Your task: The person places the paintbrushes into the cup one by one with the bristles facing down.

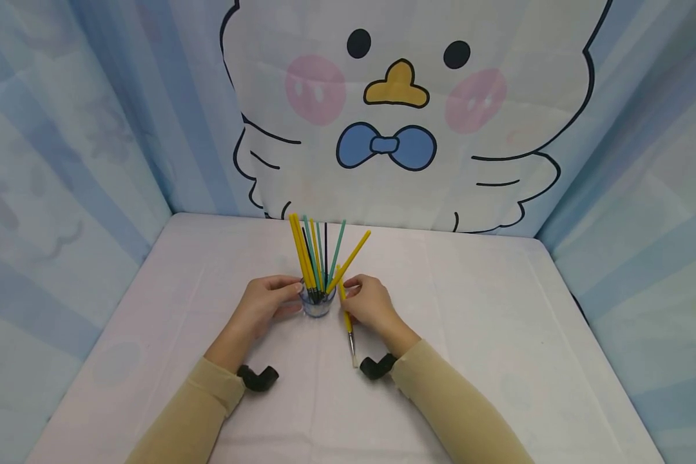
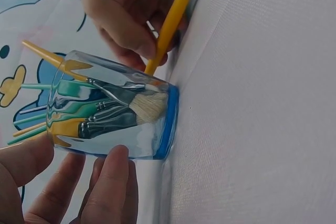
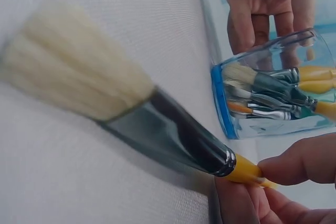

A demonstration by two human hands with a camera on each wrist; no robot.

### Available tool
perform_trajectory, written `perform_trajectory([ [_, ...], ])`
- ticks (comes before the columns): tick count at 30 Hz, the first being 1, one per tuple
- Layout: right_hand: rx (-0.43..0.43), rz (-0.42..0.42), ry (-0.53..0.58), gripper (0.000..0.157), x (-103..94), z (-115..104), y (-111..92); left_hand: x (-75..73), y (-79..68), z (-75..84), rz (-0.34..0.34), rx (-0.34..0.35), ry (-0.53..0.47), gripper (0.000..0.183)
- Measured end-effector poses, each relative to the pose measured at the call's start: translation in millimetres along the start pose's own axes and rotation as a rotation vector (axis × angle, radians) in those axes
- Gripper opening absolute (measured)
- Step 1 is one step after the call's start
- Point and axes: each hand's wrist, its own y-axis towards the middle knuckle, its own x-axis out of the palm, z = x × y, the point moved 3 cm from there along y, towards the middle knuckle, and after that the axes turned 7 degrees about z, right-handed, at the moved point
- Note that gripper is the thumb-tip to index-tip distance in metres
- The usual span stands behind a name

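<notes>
In the head view a clear cup (image 1: 316,308) with a blue base stands upright, holding several paintbrushes (image 1: 316,258) with yellow, green and dark handles. Their bristles point down inside it. My left hand (image 1: 265,299) is at the cup's left side, its extended fingers and thumb touching the wall and rim without wrapping round. Right of the cup, my right hand (image 1: 370,299) pinches a yellow-handled paintbrush (image 3: 181,135) between thumb and fingers. That brush's pale, wide bristles (image 3: 73,61) point back towards me, close above the table; the handle's end lies beside the cup.
A pale cloth covers the table (image 1: 470,335). Behind it hangs a curtain (image 1: 394,193) with a cartoon bird, and striped curtains (image 1: 52,212) stand at both sides. Black camera mounts (image 1: 259,378) sit at both wrists.
</notes>
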Motion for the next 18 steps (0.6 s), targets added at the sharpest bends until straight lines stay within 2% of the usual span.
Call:
perform_trajectory([
  [3,0.024,-0.013,0.080,0.037,-0.9,2,0,-0.9,0.7,-1.0,-0.004,0.001,-0.001,0.039],
  [9,0.057,-0.018,0.155,0.039,-6.6,5,-2,-1.1,0.2,0.0,-0.006,-0.001,-0.006,0.039],
  [18,0.068,0.033,0.263,0.041,-20.6,9,-5,-0.9,1.0,0.7,-0.005,-0.007,0.000,0.038],
])
